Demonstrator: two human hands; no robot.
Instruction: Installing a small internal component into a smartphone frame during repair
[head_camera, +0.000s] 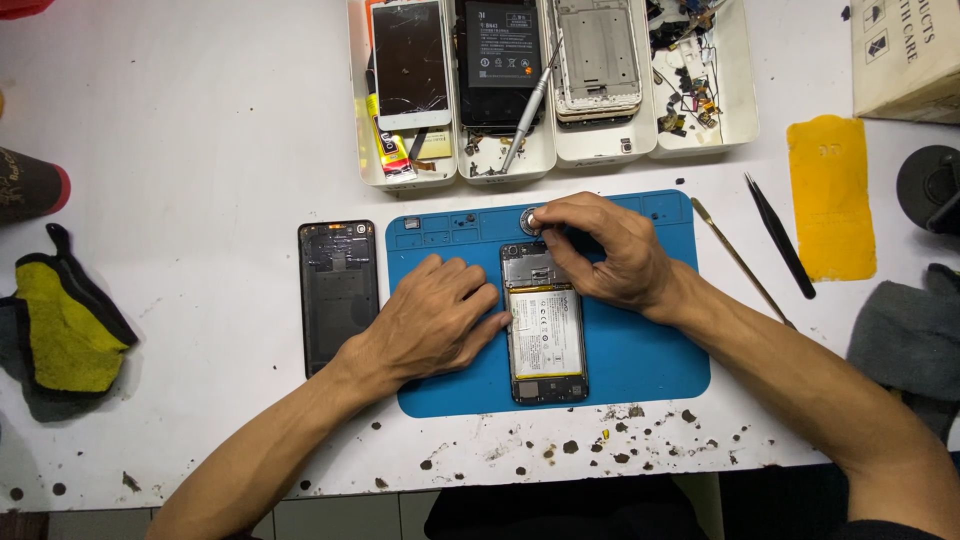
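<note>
Beige carton (905, 55) top right; cracked screen (410, 60) in tray (365, 160)

Matt blue rubbery mat (640, 370), glossy battery (546, 330), scuffed white table (200, 150).

Blue mat (640, 370) – white table (200, 150), dark specks; yellow film (830, 200); yellow-black cloth (60, 325); black back cover (338, 295).

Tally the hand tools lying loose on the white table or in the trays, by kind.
Black tweezers: 1
Thin metal pry tool: 1
Silver screwdriver, in the tray: 1
Total: 3
</note>
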